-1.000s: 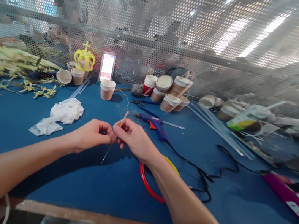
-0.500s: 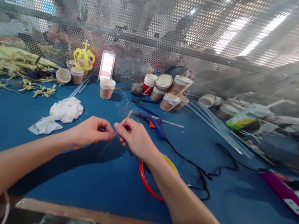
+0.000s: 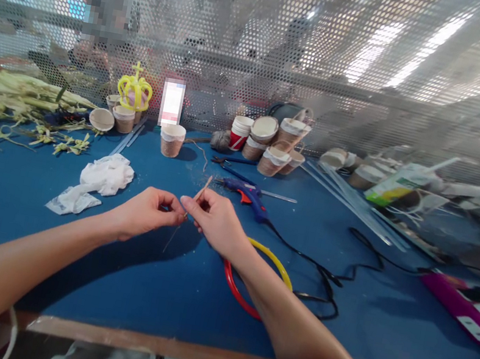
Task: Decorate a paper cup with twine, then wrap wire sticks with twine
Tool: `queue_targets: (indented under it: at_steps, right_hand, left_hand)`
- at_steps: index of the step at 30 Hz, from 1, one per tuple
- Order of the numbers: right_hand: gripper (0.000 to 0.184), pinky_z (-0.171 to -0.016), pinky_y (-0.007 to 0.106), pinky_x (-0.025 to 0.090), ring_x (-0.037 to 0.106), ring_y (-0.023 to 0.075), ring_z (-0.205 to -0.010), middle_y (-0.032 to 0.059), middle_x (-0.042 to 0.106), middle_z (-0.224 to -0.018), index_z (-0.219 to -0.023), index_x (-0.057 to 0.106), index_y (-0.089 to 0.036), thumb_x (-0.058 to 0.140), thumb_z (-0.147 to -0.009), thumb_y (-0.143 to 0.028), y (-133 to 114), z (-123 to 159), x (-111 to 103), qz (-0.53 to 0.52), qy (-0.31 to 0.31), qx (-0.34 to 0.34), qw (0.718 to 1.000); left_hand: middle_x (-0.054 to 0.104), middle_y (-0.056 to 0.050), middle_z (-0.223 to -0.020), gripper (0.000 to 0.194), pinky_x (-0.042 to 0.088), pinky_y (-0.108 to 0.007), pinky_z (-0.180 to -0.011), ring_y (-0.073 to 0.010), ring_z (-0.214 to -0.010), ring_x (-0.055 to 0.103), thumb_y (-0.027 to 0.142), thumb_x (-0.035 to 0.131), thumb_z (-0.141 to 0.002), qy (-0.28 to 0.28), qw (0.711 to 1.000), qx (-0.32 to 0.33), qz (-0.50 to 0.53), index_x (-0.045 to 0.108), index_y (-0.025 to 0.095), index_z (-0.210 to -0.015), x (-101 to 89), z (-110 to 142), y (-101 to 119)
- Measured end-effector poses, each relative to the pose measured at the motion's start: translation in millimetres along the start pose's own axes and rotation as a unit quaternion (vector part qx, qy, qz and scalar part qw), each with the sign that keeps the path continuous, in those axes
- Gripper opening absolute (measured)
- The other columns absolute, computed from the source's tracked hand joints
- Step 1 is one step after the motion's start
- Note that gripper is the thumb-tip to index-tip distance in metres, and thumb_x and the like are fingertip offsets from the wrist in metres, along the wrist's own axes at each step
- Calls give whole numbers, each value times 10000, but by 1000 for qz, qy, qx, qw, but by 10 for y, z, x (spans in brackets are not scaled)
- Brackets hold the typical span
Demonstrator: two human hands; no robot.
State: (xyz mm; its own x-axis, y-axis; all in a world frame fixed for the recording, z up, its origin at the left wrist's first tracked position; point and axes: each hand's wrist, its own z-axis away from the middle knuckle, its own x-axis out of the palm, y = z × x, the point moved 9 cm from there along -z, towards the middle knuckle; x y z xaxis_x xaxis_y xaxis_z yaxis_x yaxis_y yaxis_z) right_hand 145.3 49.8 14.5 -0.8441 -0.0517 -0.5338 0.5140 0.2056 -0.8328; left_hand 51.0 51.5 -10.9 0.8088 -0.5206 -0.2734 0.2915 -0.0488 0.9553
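My left hand (image 3: 148, 213) and my right hand (image 3: 218, 221) meet above the blue table (image 3: 155, 288), fingertips almost touching. Both are pinched on a thin stick (image 3: 187, 212) that slants from upper right to lower left; its tan upper end pokes out above my right fingers and its thin lower end hangs below my left fingers. Under my right wrist lie a red hoop (image 3: 235, 290) and a yellow hoop (image 3: 275, 258).
A blue glue gun (image 3: 249, 194) with a black cord (image 3: 329, 276) lies just beyond my right hand. White crumpled cloth (image 3: 98, 179) is at left, paper cups (image 3: 274, 145) and a yellow crown (image 3: 135, 91) along the mesh screen, plant stalks (image 3: 18, 94) far left. A person sits behind the screen.
Both hands have stayed pinched on the stick and drifted slightly away from me; the stick's lower end has swung a little. The view has shifted a bit.
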Motion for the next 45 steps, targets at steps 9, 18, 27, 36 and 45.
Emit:
queue_targets:
  at_steps: [9, 18, 27, 36, 45]
  right_hand:
    - [246, -412, 204, 352, 431, 79, -450, -41, 476, -510, -635, 459, -168, 544, -731, -378, 11, -6, 60, -90, -28, -2, 996]
    - [211, -437, 201, 387, 440, 71, -456, -44, 473, -520, -654, 453, -165, 521, -757, -336, -18, -11, 99, -126, -79, -4, 989]
    - [264, -423, 206, 300, 400, 73, -415, -53, 445, -448, -599, 432, -172, 504, -765, -364, -46, -9, 19, -10, -24, -23, 999]
    - [278, -404, 199, 300, 389, 68, -409, -55, 435, -447, -579, 424, -172, 515, -755, -368, 10, -3, 27, -23, -6, -5, 1000]
    - [200, -459, 199, 399, 460, 74, -509, -26, 498, -595, -707, 498, -151, 540, -742, -344, -1, -8, 148, -209, -103, -7, 972]
  left_hand:
    - [413, 62, -516, 166, 167, -195, -406, -25, -414, 265, 270, 588, -641, -21, 997, -25, 75, 520, 120, -619, 40, -3, -31]
    - [416, 64, -499, 184, 150, -195, -397, -18, -400, 262, 278, 616, -641, -38, 992, -30, 120, 518, 124, -617, 45, -9, -37]
    - [463, 46, -567, 153, 204, -189, -443, -37, -482, 318, 255, 571, -664, -3, 1000, 21, 19, 536, 108, -646, 1, 6, 42]
    - [419, 60, -526, 153, 191, -184, -420, -31, -452, 287, 255, 568, -671, 5, 1000, 8, 29, 523, 117, -623, 7, 10, -3]
    - [393, 75, -481, 198, 123, -191, -392, -8, -379, 218, 265, 629, -614, -59, 980, -60, 180, 487, 130, -587, 113, 11, -59]
